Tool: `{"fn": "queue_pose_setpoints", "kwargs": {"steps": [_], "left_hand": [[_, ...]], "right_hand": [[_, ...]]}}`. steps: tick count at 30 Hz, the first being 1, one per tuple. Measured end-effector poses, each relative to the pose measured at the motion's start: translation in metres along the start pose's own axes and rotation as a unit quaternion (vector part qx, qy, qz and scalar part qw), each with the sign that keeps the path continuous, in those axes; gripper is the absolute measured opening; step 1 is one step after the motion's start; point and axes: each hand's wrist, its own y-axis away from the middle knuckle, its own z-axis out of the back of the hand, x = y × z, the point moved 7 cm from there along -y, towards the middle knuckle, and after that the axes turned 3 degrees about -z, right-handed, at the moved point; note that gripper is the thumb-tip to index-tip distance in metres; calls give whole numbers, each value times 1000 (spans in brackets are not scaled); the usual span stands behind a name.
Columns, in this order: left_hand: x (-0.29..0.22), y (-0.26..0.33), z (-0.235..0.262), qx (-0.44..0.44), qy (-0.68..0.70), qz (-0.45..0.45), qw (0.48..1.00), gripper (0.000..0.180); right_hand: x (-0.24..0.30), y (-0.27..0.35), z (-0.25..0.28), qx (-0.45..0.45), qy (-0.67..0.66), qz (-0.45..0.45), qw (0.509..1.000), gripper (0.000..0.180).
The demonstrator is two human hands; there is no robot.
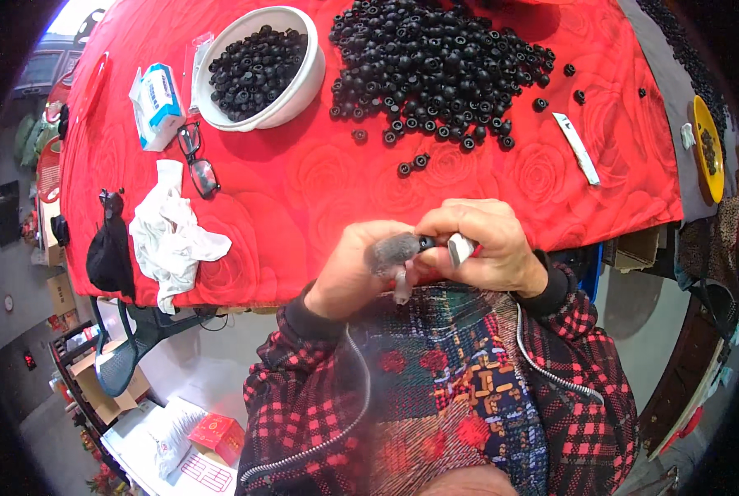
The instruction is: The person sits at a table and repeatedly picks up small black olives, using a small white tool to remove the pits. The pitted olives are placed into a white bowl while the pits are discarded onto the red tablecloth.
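Note:
My left hand [354, 266] and my right hand [489, 244] meet over the near edge of the red-covered table. Between their fingertips is a small black round piece [425, 243], which my left hand pinches. A grey, blurred covering [394, 253] lies over my left fingers; its kind is unclear. Closed in my right hand is a white flat-ended tool [460, 249], its working end hidden by the fingers. Farther out on the cloth lies a large heap of similar black round pieces [435, 66], some with a hole in them. Two loose ones [412, 164] are nearest my hands.
A white bowl [315, 78] full of black pieces stands far left. Near it are a tissue pack [158, 107], eyeglasses [197, 161], a white cloth [171, 231] and a black bag-like item [110, 252]. At right lie a white strip [578, 149] and a yellow plate [719, 153].

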Motion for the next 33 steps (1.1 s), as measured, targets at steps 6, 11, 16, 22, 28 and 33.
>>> {"fn": "queue_pose_setpoints", "kwargs": {"steps": [6, 11, 16, 22, 28, 33], "left_hand": [[6, 1, -2, 52, -63, 61, 995, 19], [3, -2, -9, 9, 44, 1, 999, 24], [1, -1, -7, 14, 27, -94, 995, 27], [-11, -1, -4, -1, -41, -130, 991, 21], [-12, -1, -4, -4, -59, -136, 989, 21], [-13, -1, -4, -8, -55, -134, 989, 22]], "right_hand": [[9, 0, -3, 40, 32, 86, 995, 30], [19, 4, 4, -55, 96, 145, 983, 33], [17, 13, 2, -92, 146, 129, 976, 32], [10, 13, 10, -79, 98, 18, 992, 32], [2, 6, 12, -36, 120, -68, 990, 20], [-4, 4, 10, -36, 127, -60, 990, 20]]}}
